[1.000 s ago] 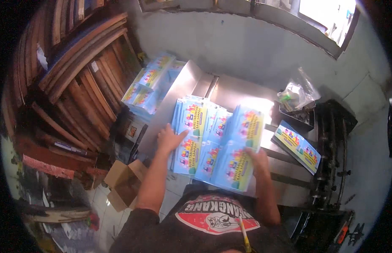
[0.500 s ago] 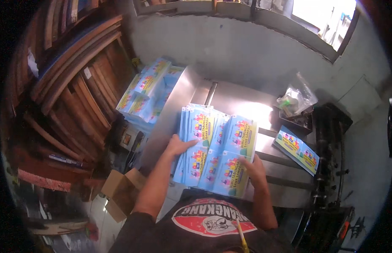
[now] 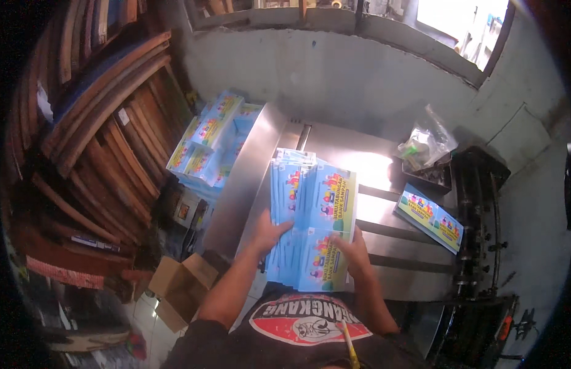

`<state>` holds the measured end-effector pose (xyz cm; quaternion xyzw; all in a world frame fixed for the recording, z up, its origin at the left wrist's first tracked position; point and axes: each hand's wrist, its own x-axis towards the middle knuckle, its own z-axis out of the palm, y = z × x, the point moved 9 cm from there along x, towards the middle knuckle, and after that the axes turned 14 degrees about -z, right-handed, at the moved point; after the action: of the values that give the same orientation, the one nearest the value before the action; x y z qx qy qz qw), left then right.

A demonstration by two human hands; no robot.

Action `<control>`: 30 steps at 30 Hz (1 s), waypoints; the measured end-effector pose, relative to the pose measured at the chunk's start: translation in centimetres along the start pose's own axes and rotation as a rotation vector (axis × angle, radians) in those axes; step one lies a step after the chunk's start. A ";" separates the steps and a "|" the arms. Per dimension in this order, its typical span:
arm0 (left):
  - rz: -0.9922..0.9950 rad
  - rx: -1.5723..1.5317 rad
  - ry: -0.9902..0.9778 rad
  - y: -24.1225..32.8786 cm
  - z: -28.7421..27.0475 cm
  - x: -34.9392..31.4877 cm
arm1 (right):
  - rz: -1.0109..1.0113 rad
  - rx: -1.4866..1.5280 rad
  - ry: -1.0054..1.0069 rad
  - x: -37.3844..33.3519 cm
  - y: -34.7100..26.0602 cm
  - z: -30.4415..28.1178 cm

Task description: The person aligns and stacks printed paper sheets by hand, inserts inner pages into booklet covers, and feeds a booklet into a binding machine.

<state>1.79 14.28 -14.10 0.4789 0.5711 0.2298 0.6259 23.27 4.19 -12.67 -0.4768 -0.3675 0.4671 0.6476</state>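
Observation:
Between my hands, over the near part of a metal table (image 3: 350, 136), is a stack of blue and yellow printed booklet covers (image 3: 328, 206). My left hand (image 3: 271, 235) grips its left edge, thumb on top and the other fingers hidden beneath or behind. At the right edge, near the lower corner, my right hand (image 3: 354, 253) closes on the stack, its thumb lying over the top cover. The sheets on the left side lie fanned in uneven layers; those on the right lie flatter.
More such covers are piled in bundles (image 3: 205, 144) at the far left, beyond the table's raised metal side. One loose printed piece (image 3: 428, 216) lies on the right. Behind it are a dark tray (image 3: 430, 175) and a clear plastic bag (image 3: 428, 138). An opened cardboard box (image 3: 182, 286) stands lower left.
My hands have come closer together. The right part of the stack has moved left, overlapping the fanned left part, so the whole is narrower.

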 end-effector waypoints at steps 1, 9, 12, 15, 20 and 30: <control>0.098 -0.037 -0.015 0.6 0.0 -0.7 | -0.037 -0.064 0.024 -0.2 -0.3 -0.5; -0.049 -0.190 -0.228 0.4 2.0 -1.5 | -0.043 0.018 -0.032 -3.0 -1.1 -2.1; 0.035 -0.214 -0.117 0.5 2.4 -2.0 | -0.033 0.087 0.036 -3.8 0.0 -2.9; 0.147 -0.228 -0.044 1.8 1.3 -2.0 | 0.027 0.205 0.204 -4.1 0.5 -4.6; 0.126 -0.580 -0.039 2.3 -4.1 -0.3 | -0.051 0.294 0.269 -4.8 -1.1 -6.8; 0.207 -0.423 -0.241 8.9 -1.6 -2.8 | -0.079 -0.127 0.148 -1.1 -1.1 -7.7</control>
<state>1.98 16.36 -4.84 0.4171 0.3799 0.3481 0.7487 30.36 0.85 -13.77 -0.5352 -0.3662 0.3803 0.6594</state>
